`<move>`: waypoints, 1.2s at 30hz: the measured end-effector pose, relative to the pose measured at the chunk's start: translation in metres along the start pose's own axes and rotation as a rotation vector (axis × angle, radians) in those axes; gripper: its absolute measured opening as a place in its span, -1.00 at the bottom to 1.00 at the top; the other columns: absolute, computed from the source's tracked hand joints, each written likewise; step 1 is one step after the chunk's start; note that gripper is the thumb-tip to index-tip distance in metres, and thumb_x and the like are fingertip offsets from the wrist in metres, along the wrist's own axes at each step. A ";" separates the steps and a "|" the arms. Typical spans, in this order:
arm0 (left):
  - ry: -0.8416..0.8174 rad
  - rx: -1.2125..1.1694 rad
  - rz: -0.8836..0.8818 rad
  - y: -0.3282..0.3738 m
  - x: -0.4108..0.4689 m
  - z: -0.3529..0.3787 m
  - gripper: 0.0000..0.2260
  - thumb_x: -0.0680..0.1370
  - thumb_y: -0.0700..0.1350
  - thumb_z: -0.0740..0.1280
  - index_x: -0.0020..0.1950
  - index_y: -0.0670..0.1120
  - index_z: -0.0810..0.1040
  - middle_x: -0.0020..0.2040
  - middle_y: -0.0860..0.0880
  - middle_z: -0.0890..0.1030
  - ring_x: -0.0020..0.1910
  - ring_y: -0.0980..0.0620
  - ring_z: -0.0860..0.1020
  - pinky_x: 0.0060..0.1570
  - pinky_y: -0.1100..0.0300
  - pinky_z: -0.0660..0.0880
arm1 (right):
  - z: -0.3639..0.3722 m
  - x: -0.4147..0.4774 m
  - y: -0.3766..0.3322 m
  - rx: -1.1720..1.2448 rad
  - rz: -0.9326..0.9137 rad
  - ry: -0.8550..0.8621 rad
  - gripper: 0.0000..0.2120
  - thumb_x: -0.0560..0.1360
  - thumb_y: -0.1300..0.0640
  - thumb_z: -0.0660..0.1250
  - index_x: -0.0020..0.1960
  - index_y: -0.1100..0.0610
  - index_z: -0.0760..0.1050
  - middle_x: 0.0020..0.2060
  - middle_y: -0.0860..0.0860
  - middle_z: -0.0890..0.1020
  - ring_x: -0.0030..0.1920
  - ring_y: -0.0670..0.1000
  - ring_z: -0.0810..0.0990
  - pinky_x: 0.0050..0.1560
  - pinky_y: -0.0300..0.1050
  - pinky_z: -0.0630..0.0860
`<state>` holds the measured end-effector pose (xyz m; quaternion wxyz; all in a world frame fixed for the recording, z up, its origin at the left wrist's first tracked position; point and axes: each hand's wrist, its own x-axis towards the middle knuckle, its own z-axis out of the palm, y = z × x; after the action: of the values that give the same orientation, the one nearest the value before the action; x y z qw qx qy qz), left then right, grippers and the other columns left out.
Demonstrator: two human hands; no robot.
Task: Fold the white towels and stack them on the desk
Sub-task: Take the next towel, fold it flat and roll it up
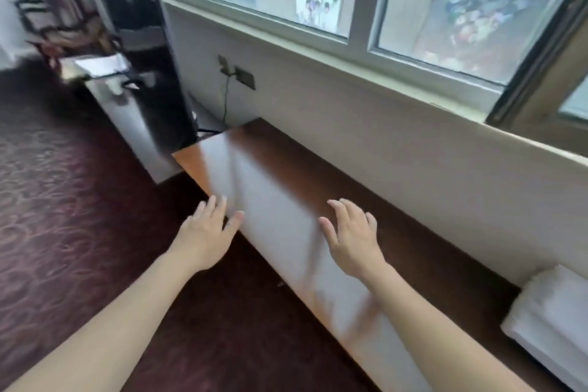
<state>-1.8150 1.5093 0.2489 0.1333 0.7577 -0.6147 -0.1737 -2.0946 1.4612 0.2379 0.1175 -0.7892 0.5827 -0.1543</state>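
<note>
A long brown wooden desk runs along the wall under a window, its near part glaring with reflected light. A stack of folded white towels sits on the desk at the far right, cut off by the frame edge. My left hand hovers with spread fingers over the desk's front edge, holding nothing. My right hand is spread flat above the middle of the desk, also holding nothing. Both hands are well left of the towels.
A dark cabinet with a mirrored side stands left of the desk. A wall socket with a cable is on the wall beyond the desk's far end. Patterned dark red carpet covers the floor to the left.
</note>
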 end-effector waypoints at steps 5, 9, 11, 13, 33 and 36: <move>0.145 -0.026 -0.130 -0.128 -0.006 -0.096 -0.39 0.62 0.21 -0.03 0.61 -0.06 0.09 0.62 -0.11 0.09 0.59 -0.13 0.05 0.53 -0.11 0.06 | 0.049 0.068 -0.155 0.059 -0.248 -0.134 -0.21 0.47 -0.38 -0.33 0.51 -0.03 0.21 0.49 -0.04 0.27 0.52 -0.01 0.16 0.47 0.04 0.02; 0.197 0.060 -0.279 -0.217 0.003 -0.135 -0.34 0.61 0.29 -0.11 0.62 -0.03 0.05 0.63 -0.10 0.04 0.60 -0.06 -0.01 0.55 -0.05 0.03 | 0.093 0.130 -0.253 0.067 -0.407 -0.200 -0.39 0.59 -0.30 -0.15 0.51 -0.03 0.23 0.48 -0.05 0.29 0.51 -0.01 0.20 0.47 0.04 0.05; 0.198 0.068 -0.316 -0.253 0.018 -0.148 -0.33 0.60 0.31 -0.14 0.63 -0.01 0.01 0.63 -0.08 0.00 0.61 -0.05 -0.04 0.55 -0.07 -0.01 | 0.116 0.165 -0.293 0.077 -0.468 -0.223 -0.43 0.61 -0.28 -0.12 0.50 -0.03 0.23 0.48 -0.04 0.29 0.50 -0.01 0.21 0.48 0.05 0.04; 0.210 0.071 -0.354 -0.292 0.043 -0.164 -0.32 0.59 0.33 -0.17 0.63 0.00 -0.01 0.63 -0.06 -0.02 0.61 -0.04 -0.07 0.56 -0.06 -0.04 | 0.145 0.210 -0.334 0.087 -0.513 -0.237 -0.38 0.57 -0.33 -0.16 0.49 -0.05 0.23 0.48 -0.03 0.28 0.50 -0.01 0.20 0.48 0.07 0.05; 0.253 0.063 -0.650 -0.694 0.329 -0.334 -0.21 0.47 0.39 -0.29 0.62 0.06 0.04 0.63 -0.01 0.04 0.60 0.00 -0.01 0.55 0.00 -0.04 | 0.375 0.596 -0.747 0.157 -0.717 -0.401 -0.22 0.54 -0.40 -0.10 0.52 0.11 0.26 0.47 0.04 0.38 0.49 0.02 0.31 0.45 -0.06 0.23; 0.200 0.025 -0.594 -0.762 0.395 -0.345 -0.22 0.48 0.40 -0.27 0.62 0.07 0.06 0.63 -0.01 0.06 0.60 -0.01 0.01 0.55 -0.01 -0.03 | 0.407 0.652 -0.792 0.171 -0.693 -0.400 -0.48 0.65 -0.11 0.13 0.52 0.14 0.29 0.45 0.04 0.40 0.47 0.01 0.34 0.47 -0.16 0.21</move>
<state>-0.9202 1.2778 0.2047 0.1271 0.9192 -0.3523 -0.1219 -1.0616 1.0730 0.2205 0.2348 -0.9406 0.2330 -0.0760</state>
